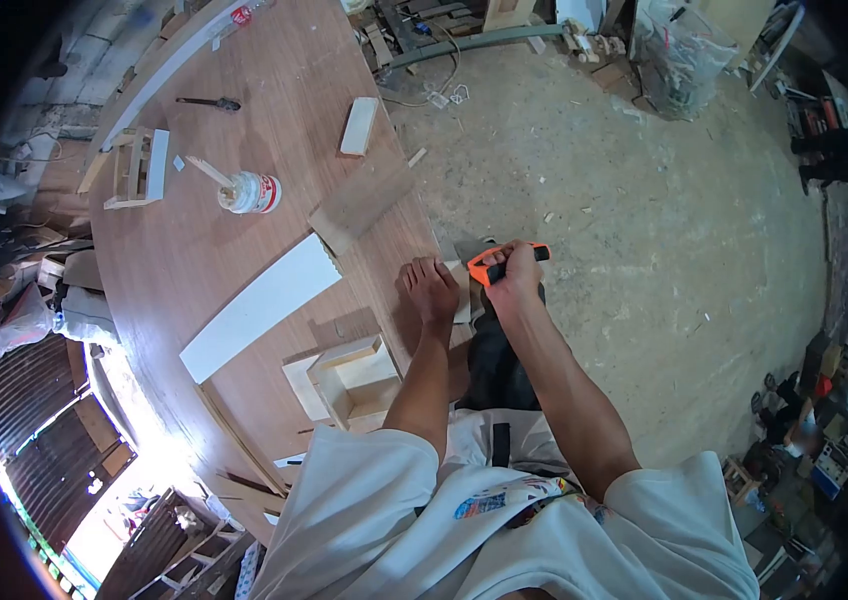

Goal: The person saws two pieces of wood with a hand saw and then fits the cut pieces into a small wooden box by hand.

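Note:
My right hand (512,268) is closed around the orange and black handle of a tool (484,268), just past the table's right edge; its blade cannot be made out. Beside it, my left hand (431,288) presses down on a small pale board (461,292) at the edge, fingers together. A long white board (262,307) lies to the left of that hand, and a brown wooden board (362,200) lies above it. Nearer my body, an open wooden box (356,380) rests on the table.
On the wooden table (274,150) are a white jar (250,192) with sticks in it, a brush (209,103), a small white block (359,126) and a slatted wooden frame (137,168). A plastic bag (682,60) of scraps stands on the concrete floor (634,240).

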Motion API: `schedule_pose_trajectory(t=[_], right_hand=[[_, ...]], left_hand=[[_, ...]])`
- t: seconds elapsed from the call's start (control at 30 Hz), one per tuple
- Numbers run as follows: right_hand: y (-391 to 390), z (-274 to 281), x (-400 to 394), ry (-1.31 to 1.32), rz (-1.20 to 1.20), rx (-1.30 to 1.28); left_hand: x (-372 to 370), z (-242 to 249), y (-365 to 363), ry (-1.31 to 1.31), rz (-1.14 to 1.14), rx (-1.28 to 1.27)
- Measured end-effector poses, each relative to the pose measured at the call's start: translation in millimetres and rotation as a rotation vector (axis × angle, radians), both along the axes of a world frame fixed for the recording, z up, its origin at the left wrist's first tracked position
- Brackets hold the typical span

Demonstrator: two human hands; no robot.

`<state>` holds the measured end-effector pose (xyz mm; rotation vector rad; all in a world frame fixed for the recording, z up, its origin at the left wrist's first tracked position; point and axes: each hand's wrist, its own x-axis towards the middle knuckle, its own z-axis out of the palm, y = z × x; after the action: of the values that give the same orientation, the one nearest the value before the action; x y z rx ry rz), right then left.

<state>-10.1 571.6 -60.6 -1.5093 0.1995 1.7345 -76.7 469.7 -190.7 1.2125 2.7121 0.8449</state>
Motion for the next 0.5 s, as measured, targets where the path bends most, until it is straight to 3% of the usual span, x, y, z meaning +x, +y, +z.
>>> schedule_pose_trajectory(t=[0.2,0.33,0.5], right_hand=[[-1.1,1.4,-6.8,0.018,-0.028,0.069],[0.3,12.8,-8.1,0.070,-0.030,-0.041],[0.0,-11.5,-4.4,0.032,-0.029,0.001]], left_hand=[[0.1,1.0,-0.8,0.005,-0.004,0.025],[-2.6,-2.0,2.9,0.028,-0.012,0.021],[-0.7,-2.0,-0.3,0.018,-0.003,0.017]])
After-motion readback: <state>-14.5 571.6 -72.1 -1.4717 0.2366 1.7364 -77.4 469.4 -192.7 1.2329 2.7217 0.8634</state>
